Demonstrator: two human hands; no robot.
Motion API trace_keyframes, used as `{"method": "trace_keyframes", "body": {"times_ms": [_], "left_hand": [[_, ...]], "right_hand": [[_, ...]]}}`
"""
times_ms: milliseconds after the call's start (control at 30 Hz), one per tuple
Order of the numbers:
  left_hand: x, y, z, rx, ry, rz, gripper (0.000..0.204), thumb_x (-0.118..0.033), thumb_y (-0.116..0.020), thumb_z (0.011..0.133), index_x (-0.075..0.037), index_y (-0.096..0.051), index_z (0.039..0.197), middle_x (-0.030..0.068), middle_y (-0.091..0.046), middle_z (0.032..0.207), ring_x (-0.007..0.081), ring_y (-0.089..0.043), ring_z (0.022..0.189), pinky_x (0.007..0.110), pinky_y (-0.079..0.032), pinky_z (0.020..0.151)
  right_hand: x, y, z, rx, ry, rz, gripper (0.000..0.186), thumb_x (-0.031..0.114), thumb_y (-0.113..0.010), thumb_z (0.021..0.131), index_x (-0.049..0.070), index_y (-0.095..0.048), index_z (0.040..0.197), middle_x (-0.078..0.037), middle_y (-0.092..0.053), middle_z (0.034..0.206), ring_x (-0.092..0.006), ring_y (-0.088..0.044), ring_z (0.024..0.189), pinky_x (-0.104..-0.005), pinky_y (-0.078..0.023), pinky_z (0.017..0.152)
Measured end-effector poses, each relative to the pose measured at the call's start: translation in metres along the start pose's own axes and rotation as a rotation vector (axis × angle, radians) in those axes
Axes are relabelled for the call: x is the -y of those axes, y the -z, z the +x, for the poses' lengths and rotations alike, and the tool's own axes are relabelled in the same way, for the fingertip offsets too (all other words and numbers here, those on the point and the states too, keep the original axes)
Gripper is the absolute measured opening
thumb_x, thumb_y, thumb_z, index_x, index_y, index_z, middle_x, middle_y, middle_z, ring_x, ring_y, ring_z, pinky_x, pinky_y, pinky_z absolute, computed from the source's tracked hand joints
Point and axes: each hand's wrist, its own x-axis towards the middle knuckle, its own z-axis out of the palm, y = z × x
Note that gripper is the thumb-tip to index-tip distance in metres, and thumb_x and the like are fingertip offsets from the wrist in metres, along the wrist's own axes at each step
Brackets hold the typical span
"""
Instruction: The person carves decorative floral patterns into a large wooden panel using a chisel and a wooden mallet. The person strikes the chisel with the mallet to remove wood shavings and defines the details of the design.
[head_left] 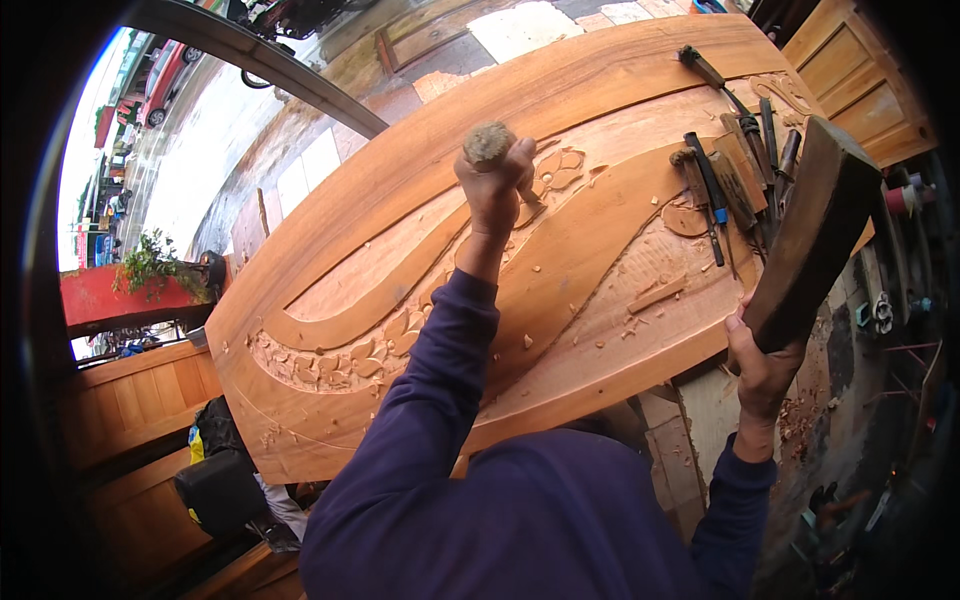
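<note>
Gripping a chisel (488, 143) over the panel (590, 235), left hand (490, 203) has fingers wrapped; right hand (763, 375) clasps the mallet (815, 225), tools (709, 182) beyond its fingers.

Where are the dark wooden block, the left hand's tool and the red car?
Dark wooden block (812, 235): head view, middle of its long face.
Tool (488, 143) in the left hand (492, 200): head view, handle's top end.
Red car (165, 82): head view, side of its body.

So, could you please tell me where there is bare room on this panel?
The panel is bare along its smooth far border, between edge and carved recess. The broad raised band between left hand and tools holds only a few chips. Tools crowd the right end, near the wooden block in the right hand.
</note>
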Motion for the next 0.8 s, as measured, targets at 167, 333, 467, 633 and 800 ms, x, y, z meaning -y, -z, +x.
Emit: {"method": "trace_keyframes", "body": {"times_ms": [167, 333, 467, 633, 800], "left_hand": [[-0.005, -0.002, 0.011, -0.056, 0.051, -0.073, 0.016, -0.006, -0.071, 0.089, -0.005, -0.056, 0.083, -0.0014, -0.045, 0.059, 0.0083, -0.037, 0.045, 0.027, -0.032, 0.043], [-0.003, -0.009, 0.007, 0.018, 0.090, 0.092, 0.021, -0.003, -0.072, 0.088, -0.005, -0.056, 0.076, -0.0021, -0.046, 0.059, 0.0078, -0.039, 0.045, 0.026, -0.032, 0.043], [0.001, -0.022, 0.008, 0.023, 0.084, 0.180, 0.022, -0.005, -0.076, 0.088, -0.004, -0.059, 0.075, -0.0010, -0.053, 0.062, 0.0069, -0.044, 0.048, 0.026, -0.034, 0.045], [0.003, -0.016, 0.010, 0.059, 0.122, 0.293, 0.016, -0.012, -0.081, 0.087, -0.005, -0.067, 0.088, -0.0027, -0.063, 0.074, 0.0059, -0.055, 0.061, 0.025, -0.043, 0.055], [-0.001, -0.010, 0.001, 0.103, 0.074, 0.225, 0.026, -0.014, -0.084, 0.084, -0.001, -0.072, 0.103, -0.0008, -0.070, 0.088, 0.0068, -0.062, 0.069, 0.025, -0.050, 0.056]], "right_hand": [[0.024, 0.007, 0.015, -0.044, 0.078, 0.021, 0.043, -0.003, -0.074, 0.086, 0.003, -0.058, 0.125, -0.004, -0.065, 0.104, -0.0115, -0.062, 0.095, -0.0275, -0.051, 0.087], [0.097, 0.014, 0.073, -0.228, 0.597, -0.253, 0.030, 0.010, -0.071, 0.088, 0.000, -0.066, 0.115, -0.009, -0.067, 0.102, -0.0179, -0.065, 0.093, -0.0311, -0.051, 0.091], [0.142, 0.016, 0.125, -0.228, 0.956, -0.240, 0.044, 0.010, -0.072, 0.085, 0.009, -0.061, 0.128, -0.011, -0.066, 0.098, -0.0225, -0.066, 0.088, -0.0336, -0.053, 0.083], [0.121, -0.081, 0.131, 0.103, 1.088, -0.510, 0.066, 0.009, -0.072, 0.081, 0.020, -0.055, 0.144, -0.013, -0.065, 0.093, -0.0283, -0.067, 0.082, -0.0368, -0.055, 0.074], [0.095, -0.104, 0.107, 0.395, 0.936, -0.698, 0.085, 0.008, -0.072, 0.079, 0.028, -0.047, 0.158, -0.015, -0.066, 0.096, -0.0341, -0.069, 0.083, -0.0395, -0.057, 0.072]]}}
